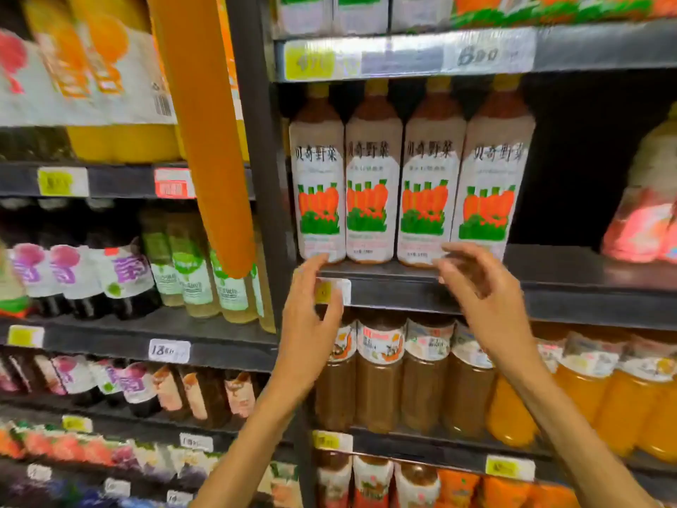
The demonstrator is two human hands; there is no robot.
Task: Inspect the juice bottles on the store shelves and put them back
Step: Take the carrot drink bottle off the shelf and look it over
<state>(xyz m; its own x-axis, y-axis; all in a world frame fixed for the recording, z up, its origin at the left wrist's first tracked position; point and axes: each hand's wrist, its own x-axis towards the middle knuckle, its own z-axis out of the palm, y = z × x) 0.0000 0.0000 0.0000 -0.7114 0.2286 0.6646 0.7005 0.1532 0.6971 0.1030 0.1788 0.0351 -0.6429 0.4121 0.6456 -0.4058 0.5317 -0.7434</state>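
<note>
Both hands are up in front of the shelf edge and hold nothing. The left hand has its fingers loosely bent, with the tips close to the bottom of the first carrot juice bottle and right over a little yellow price tag. The right hand is spread, fingers a bit curled, just in front of the third bottle and fourth bottle. I cannot tell if any fingertip really touches a bottle. I think a bump could go wrong here: the four bottles stand tall and thin, packed side by side near the front, so a push low down might tip one off. Their smooth, shiny wrap could slip in a grip too. They look like plastic, round, with narrow necks and yellow caps. Farther back the shelf is dark and flat, and more orange bottles sit below.
</note>
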